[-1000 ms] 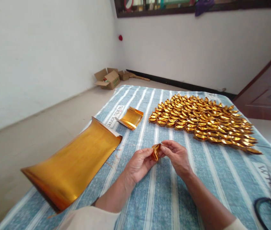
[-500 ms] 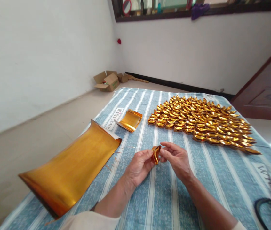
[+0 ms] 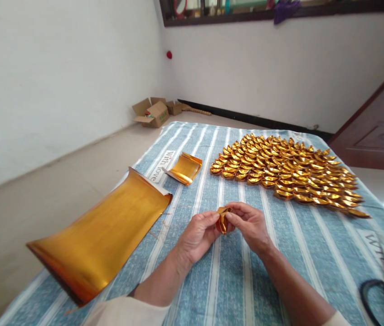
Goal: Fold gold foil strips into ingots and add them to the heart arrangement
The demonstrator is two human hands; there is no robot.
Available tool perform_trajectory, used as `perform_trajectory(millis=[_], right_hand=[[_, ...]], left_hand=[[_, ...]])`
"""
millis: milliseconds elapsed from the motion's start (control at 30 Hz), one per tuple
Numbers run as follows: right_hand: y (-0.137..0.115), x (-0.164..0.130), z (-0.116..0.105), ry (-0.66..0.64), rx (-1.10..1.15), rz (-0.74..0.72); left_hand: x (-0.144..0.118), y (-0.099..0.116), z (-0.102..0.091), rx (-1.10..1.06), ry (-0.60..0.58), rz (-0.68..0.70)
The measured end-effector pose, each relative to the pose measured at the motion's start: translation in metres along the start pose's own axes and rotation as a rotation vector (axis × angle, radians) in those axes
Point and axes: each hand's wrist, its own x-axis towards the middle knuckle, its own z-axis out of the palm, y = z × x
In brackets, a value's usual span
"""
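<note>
My left hand (image 3: 196, 235) and my right hand (image 3: 250, 225) meet over the middle of the striped blue cloth (image 3: 280, 253). Between their fingertips they pinch a small folded piece of gold foil paper (image 3: 222, 217), held upright just above the cloth. Beyond the hands lies a wide spread of several folded gold ingots (image 3: 287, 174) in overlapping rows. A small stack of gold foil squares (image 3: 185, 168) rests to the far left of the hands. A large curled gold foil sheet (image 3: 101, 235) lies at the left edge.
Black-handled scissors (image 3: 380, 296) lie at the lower right corner of the cloth. On the floor by the far wall stand open cardboard boxes (image 3: 153, 112). A dark wooden door (image 3: 378, 127) is at the right. White walls enclose the corner.
Both hands have drawn together on the gold piece, and my right fingers now close over its top. The rest stays put.
</note>
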Motion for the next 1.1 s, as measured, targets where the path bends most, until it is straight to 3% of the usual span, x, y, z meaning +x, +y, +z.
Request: perform_trajectory(millis=[300,1100], right_hand=[[0.0032,-0.0008,-0.0037,-0.038,-0.014,-0.017],[0.0022,-0.0013,-0.0046,-0.100,-0.032,-0.068]], left_hand=[[-0.0001,0.0001,0.0012,-0.101,-0.059,-0.026],[-0.0002,0.0012,0.0024,-0.105,-0.117,-0.004]])
